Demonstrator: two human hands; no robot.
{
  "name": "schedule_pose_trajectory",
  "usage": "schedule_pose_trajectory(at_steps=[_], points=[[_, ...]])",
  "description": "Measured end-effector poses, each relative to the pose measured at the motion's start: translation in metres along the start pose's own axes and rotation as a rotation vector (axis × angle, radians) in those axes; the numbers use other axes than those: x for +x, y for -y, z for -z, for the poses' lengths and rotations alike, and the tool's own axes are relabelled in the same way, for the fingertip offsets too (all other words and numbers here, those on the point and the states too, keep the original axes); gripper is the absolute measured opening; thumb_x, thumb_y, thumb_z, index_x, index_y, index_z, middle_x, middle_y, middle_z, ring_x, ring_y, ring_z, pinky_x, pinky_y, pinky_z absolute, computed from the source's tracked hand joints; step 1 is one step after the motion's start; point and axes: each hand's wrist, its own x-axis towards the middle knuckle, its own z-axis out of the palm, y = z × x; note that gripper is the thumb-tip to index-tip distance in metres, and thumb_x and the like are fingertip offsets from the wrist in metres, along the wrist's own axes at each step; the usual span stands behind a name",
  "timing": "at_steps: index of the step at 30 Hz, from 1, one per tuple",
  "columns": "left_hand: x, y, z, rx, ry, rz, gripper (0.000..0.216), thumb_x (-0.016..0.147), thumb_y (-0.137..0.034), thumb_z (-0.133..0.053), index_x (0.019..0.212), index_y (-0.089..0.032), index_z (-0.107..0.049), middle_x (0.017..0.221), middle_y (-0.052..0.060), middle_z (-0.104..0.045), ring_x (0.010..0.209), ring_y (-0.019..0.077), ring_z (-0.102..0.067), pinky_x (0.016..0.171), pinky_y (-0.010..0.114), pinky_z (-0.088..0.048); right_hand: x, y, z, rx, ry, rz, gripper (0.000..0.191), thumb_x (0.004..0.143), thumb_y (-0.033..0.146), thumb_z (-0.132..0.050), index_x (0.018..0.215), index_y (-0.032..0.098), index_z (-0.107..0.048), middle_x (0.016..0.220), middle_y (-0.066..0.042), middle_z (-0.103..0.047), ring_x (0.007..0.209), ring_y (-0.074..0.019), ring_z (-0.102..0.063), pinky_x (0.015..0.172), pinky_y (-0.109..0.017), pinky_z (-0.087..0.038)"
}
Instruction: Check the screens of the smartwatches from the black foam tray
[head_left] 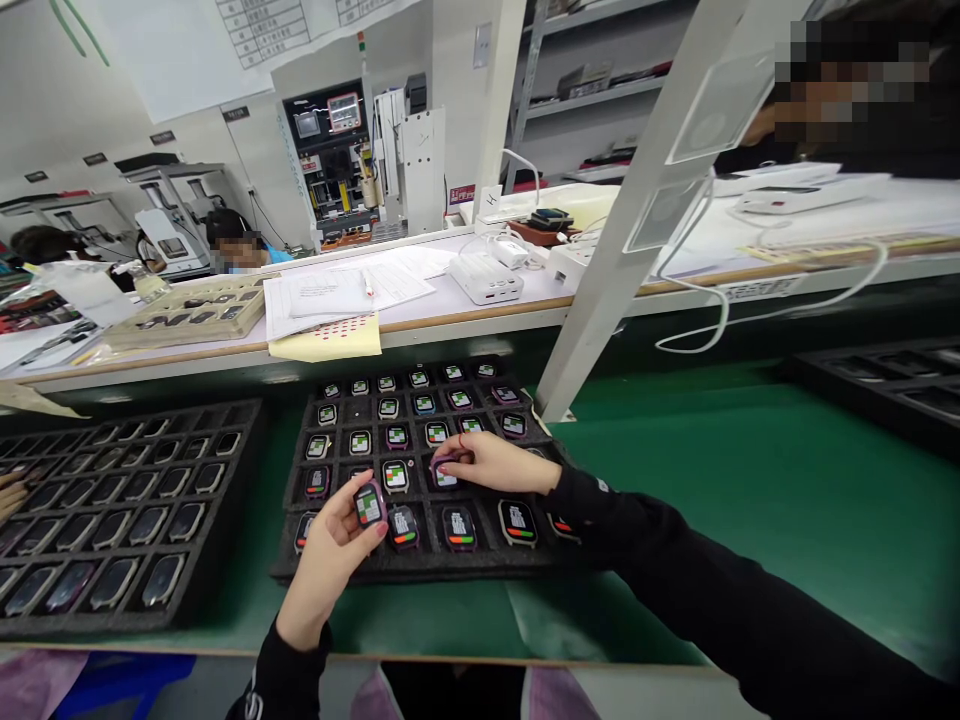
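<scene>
My left hand (pixel 341 535) holds a smartwatch (pixel 369 505) with a purple case and a lit green-and-white screen, pinched between thumb and fingers above the tray's front left part. My right hand (pixel 487 462) reaches over the tray, its fingertips gripping a second purple smartwatch (pixel 445 474) at its compartment. Below both hands lies a black foam tray (pixel 480 560) divided into compartments. Most compartments hold strapless watches with lit screens. Some screens show green and white blocks; front-row ones, such as a dark watch (pixel 459 528), show white text with a red and green bar.
Another foam tray (pixel 217 520) of dark-screened watches stands at the left, a person's hand (pixel 11 495) at its edge. A slanted metal post (pixel 600 290) rises behind my right hand. The raised shelf carries papers (pixel 330 290) and a white power bank (pixel 486 280). Another black tray (pixel 885 375) lies far right.
</scene>
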Motion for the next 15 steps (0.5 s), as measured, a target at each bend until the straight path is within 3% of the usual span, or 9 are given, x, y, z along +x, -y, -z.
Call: schedule_pose_trajectory(at_steps=[4, 6, 10, 15], points=[[0.003, -0.005, -0.006, 0.022, 0.041, -0.024, 0.068, 0.078, -0.04, -0.084, 0.14, -0.022, -0.06, 0.138, 0.013, -0.066, 0.118, 0.0257, -0.067, 0.093, 0.03, -0.057, -0.005, 0.016, -0.001, 0.133, -0.071, 0.013, 0.04, 0.086, 0.049, -0.069, 0.105, 0.014, -0.07, 0.101, -0.011, -0.077, 0.096, -0.0283, -0.072, 0.087, -0.038, -0.057], [0.005, -0.008, -0.013, 0.041, 0.06, -0.036, 0.061, 0.082, -0.04, -0.081, 0.138, -0.023, -0.061, 0.135, 0.012, -0.067, 0.111, 0.0226, -0.069, 0.089, 0.028, -0.057, -0.009, 0.031, -0.004, 0.187, -0.103, 0.026, 0.042, 0.087, 0.051, -0.066, 0.108, 0.015, -0.068, 0.105, -0.011, -0.076, 0.097, -0.0269, -0.072, 0.084, -0.037, -0.059], [0.013, -0.015, -0.027, 0.093, 0.049, -0.051, 0.052, 0.088, -0.052, -0.072, 0.128, -0.021, -0.069, 0.097, 0.007, -0.072, 0.069, 0.013, -0.062, 0.064, 0.023, -0.053, -0.015, 0.062, -0.014, 0.244, -0.136, 0.051, 0.039, 0.091, 0.05, -0.063, 0.11, 0.016, -0.064, 0.1, -0.008, -0.073, 0.075, -0.0192, -0.071, 0.065, -0.029, -0.06], [0.023, -0.029, -0.035, 0.161, -0.053, -0.115, 0.049, 0.087, -0.061, -0.068, 0.11, -0.018, -0.076, 0.098, 0.008, -0.072, 0.074, 0.0155, -0.06, 0.058, 0.023, -0.048, -0.015, 0.082, -0.022, 0.236, -0.118, 0.096, 0.036, 0.092, 0.046, -0.063, 0.111, 0.016, -0.065, 0.087, -0.003, -0.068, 0.054, -0.013, -0.065, 0.051, -0.024, -0.054]])
